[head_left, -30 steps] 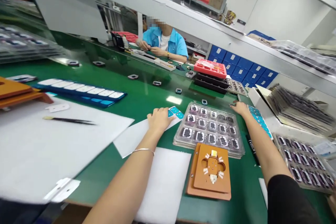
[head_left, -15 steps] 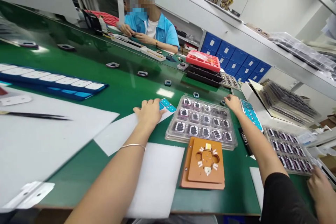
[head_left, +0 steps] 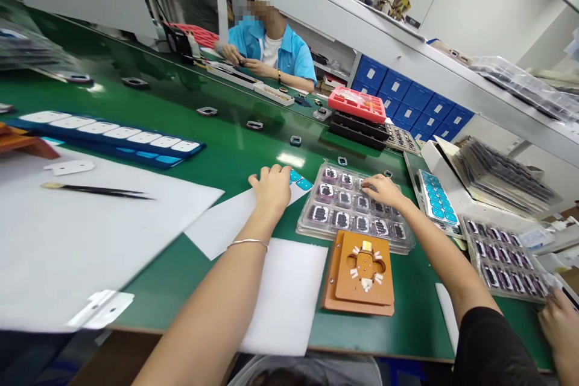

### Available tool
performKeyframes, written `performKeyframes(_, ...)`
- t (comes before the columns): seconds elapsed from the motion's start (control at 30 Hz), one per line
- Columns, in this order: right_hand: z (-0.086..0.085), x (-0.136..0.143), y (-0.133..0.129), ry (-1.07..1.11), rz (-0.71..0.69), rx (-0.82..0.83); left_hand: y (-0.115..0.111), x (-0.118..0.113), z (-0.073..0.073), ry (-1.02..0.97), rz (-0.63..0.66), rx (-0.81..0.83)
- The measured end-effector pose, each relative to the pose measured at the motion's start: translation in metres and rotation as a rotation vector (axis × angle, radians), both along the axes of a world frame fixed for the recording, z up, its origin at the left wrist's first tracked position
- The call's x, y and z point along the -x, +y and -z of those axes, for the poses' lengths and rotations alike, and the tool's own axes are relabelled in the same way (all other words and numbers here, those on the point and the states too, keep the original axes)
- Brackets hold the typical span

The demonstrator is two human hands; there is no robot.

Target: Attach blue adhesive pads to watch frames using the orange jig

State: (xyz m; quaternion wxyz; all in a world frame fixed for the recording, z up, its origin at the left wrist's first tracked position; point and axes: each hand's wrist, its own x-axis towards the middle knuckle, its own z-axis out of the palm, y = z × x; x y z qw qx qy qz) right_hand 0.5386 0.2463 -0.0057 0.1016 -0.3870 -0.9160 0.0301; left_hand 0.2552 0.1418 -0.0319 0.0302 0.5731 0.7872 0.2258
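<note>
My left hand point(head_left: 272, 191) lies palm down with its fingers a little apart on a white sheet point(head_left: 224, 223), beside blue stickers point(head_left: 299, 179) at the sheet's far end. My right hand point(head_left: 384, 190) is over a clear plastic tray point(head_left: 310, 230) that holds rows of small dark, rounded rectangular cases with white frames point(head_left: 342, 219). Its fingertips are drawn together at the tray's far row; what is between them is mostly hidden. Just beyond the tray, a small case point(head_left: 388, 174) lies on the green surface. An orange fixture block point(head_left: 364, 271) stands nearer me.
Similar cases point(head_left: 295, 140) are spaced along the green surface. Tweezers point(head_left: 97, 190) rest on a white board point(head_left: 58, 241) at left. At right are a blue sticker sheet point(head_left: 437, 198) and another tray point(head_left: 504, 256), with another person's hand point(head_left: 558, 313) near it. A co-worker in blue sits opposite.
My right hand has moved left from the small case beyond the tray to the tray's far row, leaving that case behind. My left hand stays on the sheet. The view has shifted slightly.
</note>
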Motion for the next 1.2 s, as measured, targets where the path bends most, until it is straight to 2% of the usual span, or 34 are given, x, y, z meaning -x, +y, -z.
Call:
performKeyframes(0.2, 0.005, -0.005, -0.001, 0.282, 0.01, 0.006, -0.007, -0.004, -0.012, -0.057, 0.118, -0.094)
performKeyframes(0.33, 0.005, -0.022, -0.028, 0.536, 0.055, -0.007, -0.023, -0.02, -0.019, -0.158, 0.348, -0.182)
performKeyframes(0.4, 0.005, -0.034, -0.056, 0.635, 0.063, 0.011, -0.036, -0.036, -0.021, -0.281, 0.595, -0.251)
performKeyframes(0.53, 0.006, -0.056, -0.124, 0.736, 0.048, 0.098, -0.064, -0.067, -0.021, -0.577, 1.263, -0.419)
performKeyframes(0.6, 0.008, -0.062, -0.152, 0.808, 0.017, 0.201, -0.074, -0.076, -0.02, -0.528, 1.434, -0.396)
performKeyframes(0.73, 0.01, -0.066, -0.181, 0.827, -0.076, 0.364, -0.079, -0.079, -0.016, -0.291, 1.461, -0.31)
performKeyframes(0.93, 0.007, -0.059, -0.188, 0.624, -0.193, 0.149, -0.079, -0.076, -0.016, -0.124, 1.429, -0.291)
performKeyframes(1.07, 0.005, -0.057, -0.188, 0.572, -0.225, 0.14, -0.082, -0.074, -0.019, -0.047, 1.401, -0.285)
performKeyframes(1.2, 0.003, -0.059, -0.187, 0.583, -0.155, 0.148, -0.082, -0.073, -0.022, -0.044, 1.448, -0.259)
